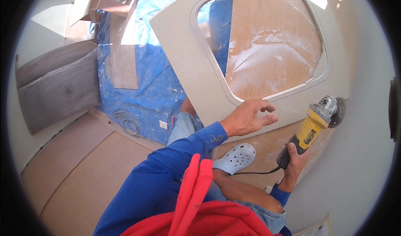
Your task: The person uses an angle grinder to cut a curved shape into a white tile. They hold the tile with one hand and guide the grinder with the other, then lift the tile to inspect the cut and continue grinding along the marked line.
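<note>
My right hand (pixel 295 160) grips a yellow and black angle grinder (pixel 308 131) by its rear body, held up at the right. The grinder's toothed disc (pixel 341 112) faces the right, and a black cord (pixel 261 173) trails from its back end. A pale textured panel (pixel 177 48) with a large rounded cut-out lies before me, a pencil line running round the opening. My left hand (pixel 247 118) hovers over the panel's near edge, below the cut-out. Its fingers are bent, the thumb stands apart, and nothing is in it. I cannot tell whether it touches the panel.
White dust covers a wooden board (pixel 267 64) seen through the cut-out. Blue sheeting (pixel 154 81) spreads to the left, with a wood strip (pixel 124 64) and coiled wire (pixel 126 123) on it. A plastic-wrapped grey item (pixel 60 87) leans at the left. My pale clog (pixel 236 158) is beside the panel.
</note>
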### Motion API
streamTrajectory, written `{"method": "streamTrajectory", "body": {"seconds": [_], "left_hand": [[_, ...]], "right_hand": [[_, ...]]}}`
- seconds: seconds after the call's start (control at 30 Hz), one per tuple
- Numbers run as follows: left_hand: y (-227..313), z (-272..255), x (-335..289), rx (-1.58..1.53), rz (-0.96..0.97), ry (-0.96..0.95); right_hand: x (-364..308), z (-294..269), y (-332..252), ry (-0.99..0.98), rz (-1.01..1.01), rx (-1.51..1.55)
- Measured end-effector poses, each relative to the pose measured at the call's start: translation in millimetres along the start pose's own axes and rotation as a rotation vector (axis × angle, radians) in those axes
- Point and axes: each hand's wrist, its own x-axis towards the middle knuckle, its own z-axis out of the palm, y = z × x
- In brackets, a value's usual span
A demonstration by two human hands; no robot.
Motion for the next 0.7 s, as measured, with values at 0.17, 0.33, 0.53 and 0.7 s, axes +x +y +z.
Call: {"method": "streamTrajectory", "body": {"seconds": [0.17,0.33,0.53,0.7], "left_hand": [[37,42,3,-0.722,0.067,-0.010],[31,-4,-27,-0.739,0.018,0.119],[24,-26,-31,-0.575,0.093,0.237],[38,-31,-43,-0.470,0.092,0.240]], "right_hand": [[3,83,-45,-0.327,-0.149,-0.015],[-15,140,-74,-0.502,-0.091,-0.055],[-24,187,-73,-0.415,-0.236,-0.021],[-20,180,-81,-0.515,-0.261,0.098]]}}
